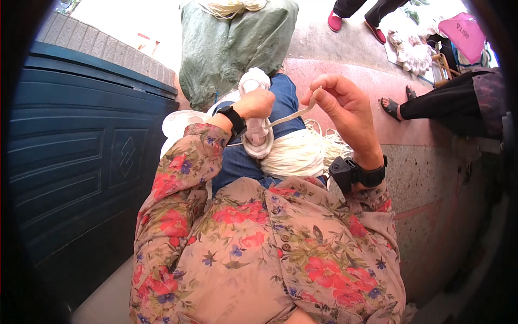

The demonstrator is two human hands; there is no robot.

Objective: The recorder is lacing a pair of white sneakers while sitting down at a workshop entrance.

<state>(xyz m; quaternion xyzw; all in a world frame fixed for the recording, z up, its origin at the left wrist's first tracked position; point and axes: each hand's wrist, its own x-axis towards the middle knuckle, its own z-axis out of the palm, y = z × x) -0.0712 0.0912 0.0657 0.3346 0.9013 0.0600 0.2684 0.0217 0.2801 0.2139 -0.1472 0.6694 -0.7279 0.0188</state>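
Observation:
A white and pale pink shoe (259, 147) rests on my jeans-covered lap, its length pointing away from me. My left hand (256, 105) is closed over the middle of the shoe and hides part of its opening. From the shoe's right side a cream shoelace (291, 115) runs up to the right. My right hand (342, 110), raised, pinches the lace close to its end between thumb and fingers. A thick bundle of cream laces (294, 155) lies across my right thigh, below the stretched lace.
Beyond my knees stands a green woven sack (232, 54) with more cream laces (232, 7) on top. A dark blue panelled door (81, 146) is at my left. One person's red shoes (334, 22) and another's sandalled foot (389, 108) are ahead and right, near piled white shoes (413, 54).

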